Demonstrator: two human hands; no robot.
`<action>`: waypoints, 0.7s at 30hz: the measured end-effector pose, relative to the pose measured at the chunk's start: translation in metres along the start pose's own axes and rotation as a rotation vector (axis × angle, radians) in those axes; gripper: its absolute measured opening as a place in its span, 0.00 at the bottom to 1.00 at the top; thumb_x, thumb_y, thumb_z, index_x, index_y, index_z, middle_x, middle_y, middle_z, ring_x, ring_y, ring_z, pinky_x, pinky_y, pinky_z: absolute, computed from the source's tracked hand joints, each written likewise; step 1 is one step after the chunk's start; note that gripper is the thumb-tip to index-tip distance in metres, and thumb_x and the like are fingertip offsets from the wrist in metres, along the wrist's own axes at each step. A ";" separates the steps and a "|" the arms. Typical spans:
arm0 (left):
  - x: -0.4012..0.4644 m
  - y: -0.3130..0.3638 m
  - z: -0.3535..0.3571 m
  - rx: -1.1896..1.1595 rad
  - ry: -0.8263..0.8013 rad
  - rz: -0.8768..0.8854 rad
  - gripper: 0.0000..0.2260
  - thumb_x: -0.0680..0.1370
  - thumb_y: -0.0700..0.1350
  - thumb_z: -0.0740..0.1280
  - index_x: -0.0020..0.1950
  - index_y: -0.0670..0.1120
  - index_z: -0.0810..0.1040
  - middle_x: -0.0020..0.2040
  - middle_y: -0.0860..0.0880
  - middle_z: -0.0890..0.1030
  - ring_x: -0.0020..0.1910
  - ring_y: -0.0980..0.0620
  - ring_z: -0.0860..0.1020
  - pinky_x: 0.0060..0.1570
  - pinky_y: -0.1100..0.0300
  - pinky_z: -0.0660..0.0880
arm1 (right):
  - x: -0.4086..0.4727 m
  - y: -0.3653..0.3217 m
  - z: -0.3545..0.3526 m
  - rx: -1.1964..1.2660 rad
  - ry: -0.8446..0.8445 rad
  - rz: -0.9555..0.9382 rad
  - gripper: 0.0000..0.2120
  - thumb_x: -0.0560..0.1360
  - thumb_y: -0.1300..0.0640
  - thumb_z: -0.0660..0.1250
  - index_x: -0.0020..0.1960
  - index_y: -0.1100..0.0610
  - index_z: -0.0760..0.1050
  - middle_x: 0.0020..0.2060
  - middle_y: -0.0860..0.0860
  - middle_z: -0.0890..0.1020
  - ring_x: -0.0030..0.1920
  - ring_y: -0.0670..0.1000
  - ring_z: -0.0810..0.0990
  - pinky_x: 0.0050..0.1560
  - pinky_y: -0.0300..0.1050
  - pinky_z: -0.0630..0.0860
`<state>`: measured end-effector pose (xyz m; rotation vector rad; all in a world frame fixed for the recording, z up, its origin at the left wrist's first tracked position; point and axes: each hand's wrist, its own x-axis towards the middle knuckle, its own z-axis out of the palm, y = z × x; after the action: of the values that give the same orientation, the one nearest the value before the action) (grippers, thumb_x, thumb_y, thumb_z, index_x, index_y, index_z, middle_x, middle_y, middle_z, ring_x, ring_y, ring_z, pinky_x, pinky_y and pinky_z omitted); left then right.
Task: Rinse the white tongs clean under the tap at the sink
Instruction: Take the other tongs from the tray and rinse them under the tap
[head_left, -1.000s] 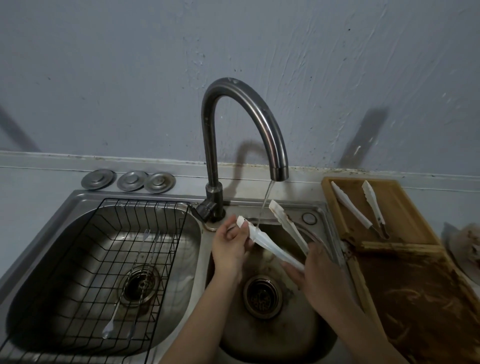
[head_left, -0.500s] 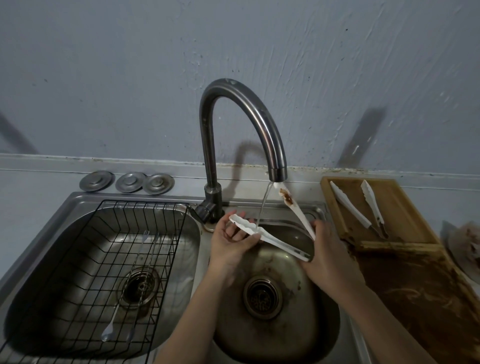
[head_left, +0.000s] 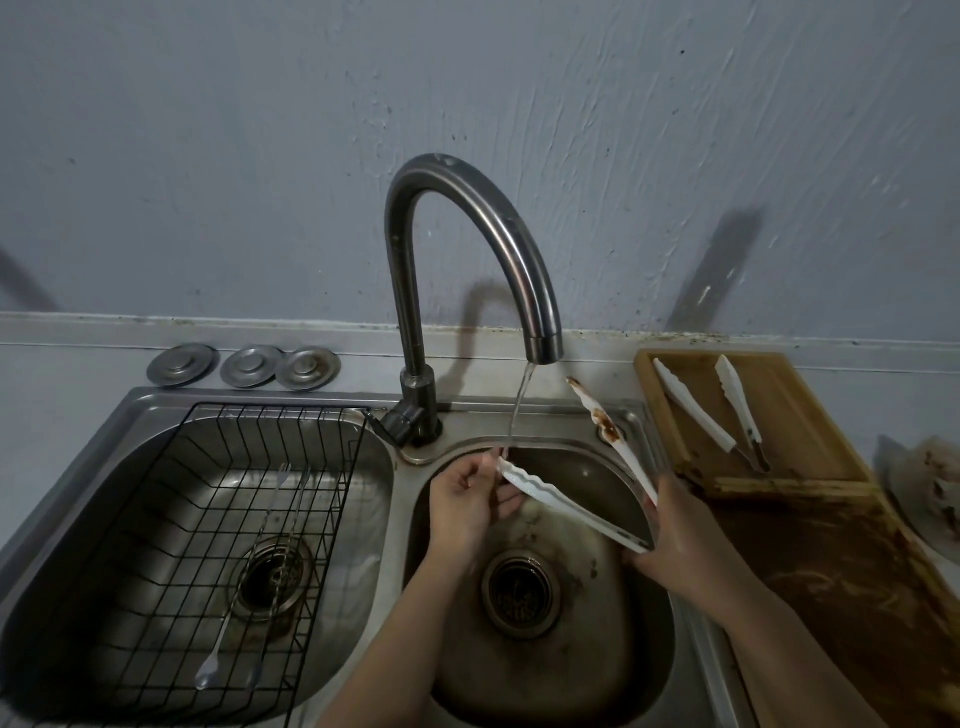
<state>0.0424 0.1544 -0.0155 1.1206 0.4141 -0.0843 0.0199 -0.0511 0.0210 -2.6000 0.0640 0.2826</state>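
Two bare forearms reach up from the near edge of the bench into the right-hand basin of a double steel sink (head_left: 691, 675). Nearest, the right hand (head_left: 680, 540) grips the joined end of the white tongs (head_left: 566, 499) at the basin's right rim, its fingers curled round the hinge. From that grip the two arms of the tongs splay apart. The lower arm runs left across the basin, above the round drain strainer (head_left: 521, 594), to the left hand (head_left: 465, 496), whose fingers cradle and pinch its scalloped tip. A thin stream of water (head_left: 519, 410) falls from the tap (head_left: 467, 249) onto that tip. The upper arm points toward the far edge and carries brown smears near its end, well clear of the stream.

In the left basin a black wire rack (head_left: 171, 519) holds a long-handled spoon (head_left: 218, 654) and a fork (head_left: 275, 499). On the bench to the right lies a wooden board (head_left: 810, 441), smeared brown along its near part, with a second pair of white tongs (head_left: 727, 415) lying open on its far half. Against the far edge, left of the tap base, three round metal lids (head_left: 244, 365) sit in a row, the two right ones overlapping.
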 end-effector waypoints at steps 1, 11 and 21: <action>0.000 -0.001 0.000 -0.004 0.007 -0.010 0.13 0.81 0.39 0.59 0.56 0.30 0.75 0.38 0.40 0.80 0.35 0.49 0.80 0.37 0.61 0.81 | 0.000 0.003 0.000 0.015 -0.013 0.003 0.25 0.64 0.60 0.77 0.47 0.49 0.61 0.43 0.47 0.74 0.44 0.48 0.78 0.44 0.43 0.81; -0.004 0.000 -0.014 -0.047 -0.084 -0.158 0.10 0.78 0.36 0.62 0.46 0.40 0.83 0.37 0.41 0.81 0.30 0.50 0.79 0.30 0.63 0.78 | -0.004 0.006 -0.011 -0.051 0.003 -0.158 0.23 0.67 0.48 0.74 0.50 0.48 0.61 0.44 0.42 0.74 0.43 0.42 0.78 0.40 0.38 0.78; 0.008 0.001 -0.012 0.521 0.135 0.051 0.05 0.72 0.38 0.72 0.36 0.44 0.81 0.31 0.46 0.83 0.31 0.48 0.80 0.35 0.57 0.80 | -0.008 -0.008 -0.006 -0.034 0.062 -0.193 0.17 0.68 0.54 0.73 0.50 0.52 0.67 0.39 0.42 0.71 0.43 0.45 0.80 0.46 0.46 0.80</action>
<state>0.0468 0.1665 -0.0216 1.6554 0.4989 -0.0734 0.0138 -0.0474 0.0311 -2.6240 -0.1705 0.1350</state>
